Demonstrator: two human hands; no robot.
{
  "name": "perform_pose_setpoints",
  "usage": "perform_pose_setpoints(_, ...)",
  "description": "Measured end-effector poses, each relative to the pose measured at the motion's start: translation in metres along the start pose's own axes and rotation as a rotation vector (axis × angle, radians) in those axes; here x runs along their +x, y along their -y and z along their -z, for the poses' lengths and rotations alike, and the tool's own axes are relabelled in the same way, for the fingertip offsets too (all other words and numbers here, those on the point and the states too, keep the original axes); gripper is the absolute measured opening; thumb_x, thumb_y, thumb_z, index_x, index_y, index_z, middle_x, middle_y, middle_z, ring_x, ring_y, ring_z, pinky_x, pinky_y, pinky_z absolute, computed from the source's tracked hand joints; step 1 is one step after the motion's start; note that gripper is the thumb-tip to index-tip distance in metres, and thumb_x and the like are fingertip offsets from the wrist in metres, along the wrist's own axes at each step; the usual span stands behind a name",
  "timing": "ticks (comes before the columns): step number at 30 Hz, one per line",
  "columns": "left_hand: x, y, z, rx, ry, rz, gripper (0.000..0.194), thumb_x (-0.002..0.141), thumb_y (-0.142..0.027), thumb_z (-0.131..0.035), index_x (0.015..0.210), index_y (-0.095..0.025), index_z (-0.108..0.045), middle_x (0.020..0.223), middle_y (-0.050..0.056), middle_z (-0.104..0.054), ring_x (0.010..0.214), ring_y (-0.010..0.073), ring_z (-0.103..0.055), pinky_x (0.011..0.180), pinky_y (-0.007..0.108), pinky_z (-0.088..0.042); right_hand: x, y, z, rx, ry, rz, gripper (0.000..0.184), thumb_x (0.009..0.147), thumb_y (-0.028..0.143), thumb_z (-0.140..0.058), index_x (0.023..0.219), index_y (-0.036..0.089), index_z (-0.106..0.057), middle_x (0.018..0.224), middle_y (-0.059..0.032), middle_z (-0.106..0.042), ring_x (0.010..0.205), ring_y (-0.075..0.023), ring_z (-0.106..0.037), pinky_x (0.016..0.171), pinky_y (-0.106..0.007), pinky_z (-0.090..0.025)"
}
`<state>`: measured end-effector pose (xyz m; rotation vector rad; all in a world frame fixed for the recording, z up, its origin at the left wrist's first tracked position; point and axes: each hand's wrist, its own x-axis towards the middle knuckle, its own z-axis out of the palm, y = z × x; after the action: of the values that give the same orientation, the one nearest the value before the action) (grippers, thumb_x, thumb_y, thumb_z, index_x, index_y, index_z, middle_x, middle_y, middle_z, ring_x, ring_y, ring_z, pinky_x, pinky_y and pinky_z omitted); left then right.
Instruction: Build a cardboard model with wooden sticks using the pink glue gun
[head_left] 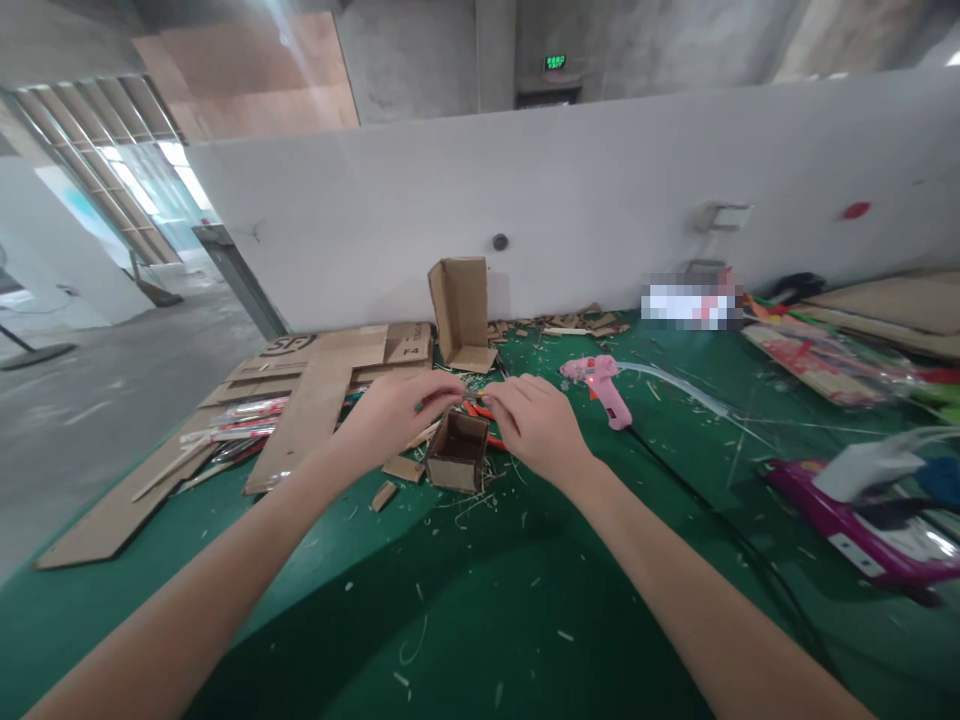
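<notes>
My left hand [401, 410] and my right hand [538, 418] meet over the middle of the green table, fingertips pinched together. Between them is a small thin piece with a yellow bit, too small to name; both hands seem to hold it. Just below them stands a small open cardboard box [457, 455]. Orange-handled tools, partly hidden by my fingers, lie behind the box. Behind my hands a folded cardboard piece [463, 310] stands upright. To the right of my right hand lies a pink hot glue gun [604, 388] with a clear glue stick in its back.
Flat cardboard sheets [300, 410] and wrapped sticks lie at the left. Cardboard scraps [577, 325] line the wall's foot. A purple device [840, 520] sits at the right, near the glue gun's black cord [697, 500]. Thin shavings are scattered over the green table [480, 620].
</notes>
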<state>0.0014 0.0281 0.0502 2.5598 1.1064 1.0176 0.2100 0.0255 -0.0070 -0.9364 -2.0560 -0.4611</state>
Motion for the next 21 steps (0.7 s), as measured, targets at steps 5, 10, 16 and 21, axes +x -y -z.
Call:
perform_pose_setpoints(5, -0.003, 0.012, -0.007, 0.016, 0.178, -0.136, 0.011, 0.087, -0.023, -0.062, 0.078, -0.024, -0.068, 0.067, -0.002, -0.068, 0.056, 0.0127, -0.057, 0.052, 0.022, -0.035, -0.008, -0.001, 0.001, 0.033, 0.042, -0.013, 0.029, 0.097, 0.023, -0.042, 0.078, 0.017, -0.063, 0.069, -0.0035, -0.067, 0.061, -0.0143, -0.053, 0.061, -0.028, -0.034)
perform_pose_setpoints(10, -0.011, 0.022, -0.014, 0.124, 0.32, -0.164, 0.022, 0.093, -0.034, -0.056, 0.077, -0.021, -0.057, 0.068, -0.001, -0.061, 0.059, 0.0126, -0.051, 0.054, 0.024, -0.031, -0.01, 0.001, -0.001, 0.082, 0.067, -0.112, 0.034, 0.096, 0.025, -0.04, 0.068, 0.017, -0.057, 0.055, -0.0002, -0.057, 0.049, -0.011, -0.046, 0.052, -0.026, -0.027)
perform_pose_setpoints(16, -0.008, 0.001, -0.01, 0.124, 0.501, -0.116, 0.025, 0.092, -0.031, -0.054, 0.072, -0.02, -0.045, 0.065, -0.002, -0.052, 0.063, 0.0138, -0.045, 0.057, 0.026, -0.03, -0.011, 0.003, -0.005, 0.153, 0.032, -0.129, 0.033, 0.097, 0.028, -0.039, 0.07, 0.019, -0.056, 0.056, 0.0002, -0.057, 0.05, -0.0112, -0.049, 0.054, -0.025, -0.032)
perform_pose_setpoints(21, -0.01, -0.007, -0.006, 0.064, 0.511, -0.101, 0.024, 0.092, -0.029, -0.049, 0.072, -0.02, -0.04, 0.063, -0.002, -0.047, 0.067, 0.0144, -0.043, 0.06, 0.026, -0.034, -0.009, 0.008, -0.003, 0.239, -0.064, -0.136, 0.03, 0.098, 0.027, -0.04, 0.073, 0.019, -0.056, 0.06, -0.0005, -0.059, 0.052, -0.0111, -0.052, 0.055, -0.023, -0.036)
